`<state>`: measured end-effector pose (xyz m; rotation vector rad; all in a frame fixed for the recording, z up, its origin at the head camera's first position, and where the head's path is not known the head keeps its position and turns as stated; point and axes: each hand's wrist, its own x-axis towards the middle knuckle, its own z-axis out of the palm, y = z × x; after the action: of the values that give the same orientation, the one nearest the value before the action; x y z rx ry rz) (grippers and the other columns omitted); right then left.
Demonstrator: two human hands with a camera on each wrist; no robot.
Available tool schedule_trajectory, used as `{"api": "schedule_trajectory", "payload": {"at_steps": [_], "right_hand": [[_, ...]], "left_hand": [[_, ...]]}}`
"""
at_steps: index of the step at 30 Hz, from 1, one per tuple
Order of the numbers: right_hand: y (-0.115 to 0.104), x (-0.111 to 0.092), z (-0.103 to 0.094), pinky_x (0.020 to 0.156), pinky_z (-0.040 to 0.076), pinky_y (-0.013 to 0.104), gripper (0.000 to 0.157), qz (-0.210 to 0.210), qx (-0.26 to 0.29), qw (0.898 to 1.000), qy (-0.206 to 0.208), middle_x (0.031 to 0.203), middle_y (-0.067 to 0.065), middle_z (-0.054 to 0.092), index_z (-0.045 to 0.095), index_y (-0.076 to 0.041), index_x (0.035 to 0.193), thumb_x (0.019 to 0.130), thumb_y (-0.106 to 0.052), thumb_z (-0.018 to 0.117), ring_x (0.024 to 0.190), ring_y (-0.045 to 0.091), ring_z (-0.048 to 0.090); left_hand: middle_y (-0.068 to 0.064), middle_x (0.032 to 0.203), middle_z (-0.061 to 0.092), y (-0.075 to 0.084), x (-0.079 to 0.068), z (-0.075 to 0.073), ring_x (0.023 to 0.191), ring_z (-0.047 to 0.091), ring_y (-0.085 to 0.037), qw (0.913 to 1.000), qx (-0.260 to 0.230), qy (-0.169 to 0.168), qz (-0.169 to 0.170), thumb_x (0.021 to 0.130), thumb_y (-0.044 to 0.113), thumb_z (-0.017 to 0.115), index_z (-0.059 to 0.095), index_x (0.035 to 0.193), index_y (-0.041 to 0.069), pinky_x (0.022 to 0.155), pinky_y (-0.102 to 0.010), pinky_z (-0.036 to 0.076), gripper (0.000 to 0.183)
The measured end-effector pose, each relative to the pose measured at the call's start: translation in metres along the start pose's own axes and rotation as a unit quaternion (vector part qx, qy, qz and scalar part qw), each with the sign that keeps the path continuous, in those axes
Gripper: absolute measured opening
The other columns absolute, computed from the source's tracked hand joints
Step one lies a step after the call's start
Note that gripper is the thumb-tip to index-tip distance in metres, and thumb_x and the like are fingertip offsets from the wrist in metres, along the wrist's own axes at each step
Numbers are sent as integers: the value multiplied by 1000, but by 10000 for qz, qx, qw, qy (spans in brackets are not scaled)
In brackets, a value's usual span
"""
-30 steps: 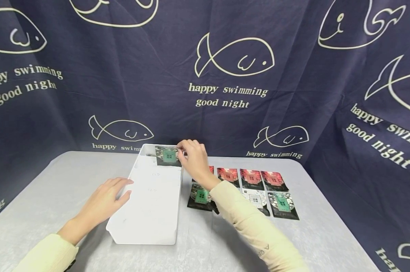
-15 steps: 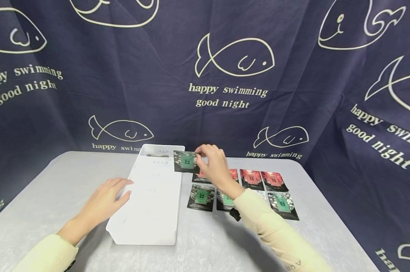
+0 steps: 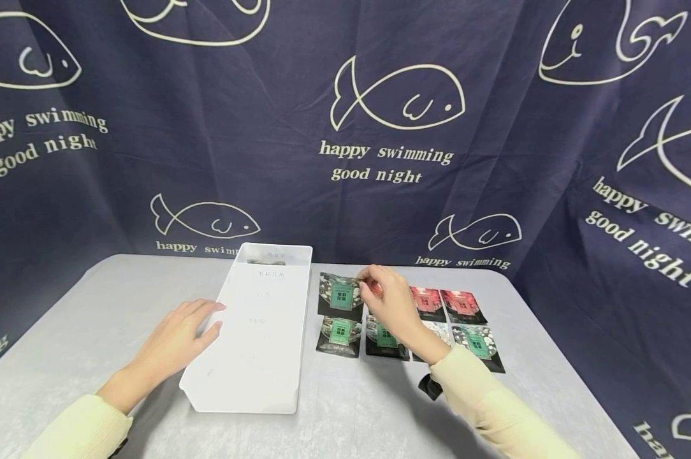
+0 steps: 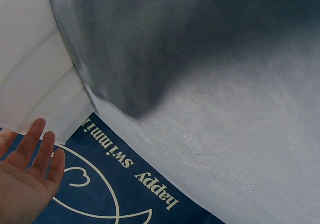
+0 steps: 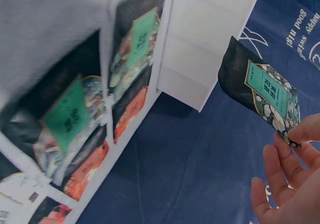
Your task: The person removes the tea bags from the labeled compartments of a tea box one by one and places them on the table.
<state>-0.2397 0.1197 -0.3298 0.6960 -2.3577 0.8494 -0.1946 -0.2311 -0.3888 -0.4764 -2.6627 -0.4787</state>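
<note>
My right hand (image 3: pixel 394 306) pinches the edge of a black tea sachet (image 3: pixel 338 293) with a green label and white flower print. The sachet is in the air to the right of a long white divided box (image 3: pixel 239 400), overlapping the front row of sachets in the head view. In the right wrist view, thumb and fingertips grip one corner of this tea sachet (image 5: pixel 265 86). My left hand (image 3: pixel 170 338) rests at the box's left rim. Its fingers lie fairly straight along the outer wall (image 4: pixel 45 73) in the left wrist view.
Red sachets (image 3: pixel 462 305) form a back row on the grey table (image 3: pixel 351 408), partly hidden by my right hand. In front lie green-labelled sachets (image 3: pixel 340 335) and a white one (image 3: pixel 439 330). Another sachet (image 3: pixel 265 262) shows in the box's rear compartment. A dark blue curtain (image 3: pixel 299 191) stands behind.
My right hand has carried the tea sachet from over the box's rear end to the right and nearer to me, uncovering the printed divider labels. My left hand has stayed in place.
</note>
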Motion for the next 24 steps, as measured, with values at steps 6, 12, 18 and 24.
{"api": "schedule_trajectory", "payload": {"at_steps": [6, 12, 18, 24], "right_hand": [[2, -17, -4, 68, 48, 31, 11, 263, 135, 9986, -434, 74, -2, 62, 65, -10, 85, 81, -2, 59, 71, 10, 55], [4, -32, -2, 65, 52, 32, 9, 385, 536, 9937, -907, 72, -3, 62, 64, -11, 84, 82, -2, 61, 66, 5, 54], [3, -46, 2, 57, 46, 22, 9, 353, 684, 9882, -1321, 70, -3, 62, 63, -11, 85, 81, -2, 62, 63, 3, 51], [-3, -56, 4, 66, 50, 22, 9, 517, 887, 9795, -1735, 73, -3, 64, 63, -11, 85, 80, -3, 62, 68, 3, 55]], "left_hand": [[-10, 113, 62, 0, 0, 0, 106, 54, -33, 10000, -11, -7, -20, 87, 22, 55, 60, 112, 9, 91, -50, 42, 29], [-10, 112, 62, 0, -1, 0, 106, 54, -33, 10000, -7, 28, -12, 87, 22, 56, 60, 112, 9, 91, -49, 42, 28], [-11, 112, 62, 0, -1, 0, 107, 54, -33, 10000, -15, 22, -10, 87, 22, 56, 60, 112, 9, 92, -50, 41, 29], [-11, 112, 62, 0, -1, 1, 107, 54, -34, 10000, -8, -11, -34, 87, 22, 55, 60, 112, 8, 92, -50, 41, 30]]}}
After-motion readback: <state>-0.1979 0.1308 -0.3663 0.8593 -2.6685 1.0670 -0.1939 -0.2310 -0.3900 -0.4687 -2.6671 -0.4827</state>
